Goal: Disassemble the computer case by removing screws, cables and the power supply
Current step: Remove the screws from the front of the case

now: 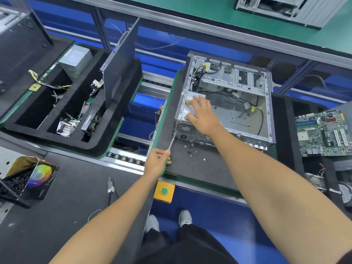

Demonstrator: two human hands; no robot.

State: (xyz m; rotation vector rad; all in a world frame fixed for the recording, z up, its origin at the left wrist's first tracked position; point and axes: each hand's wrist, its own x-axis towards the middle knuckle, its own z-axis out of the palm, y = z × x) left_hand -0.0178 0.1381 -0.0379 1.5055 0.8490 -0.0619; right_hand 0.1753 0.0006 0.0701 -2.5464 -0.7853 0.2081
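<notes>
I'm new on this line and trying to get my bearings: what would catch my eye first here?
The open computer case lies on its side mid-frame, the right hand resting flat on its power supply. At the case's near left corner the left hand grips a screwdriver, its tip at the rear panel, with loose screws on the mat beside it. A bare motherboard lies at far right.

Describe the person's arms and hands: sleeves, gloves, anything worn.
Both forearms are bare to the frame's edge. The left hand and right hand wear no gloves, and no rings or watch show. A dark sleeve edge shows at the lower right corner.
</notes>
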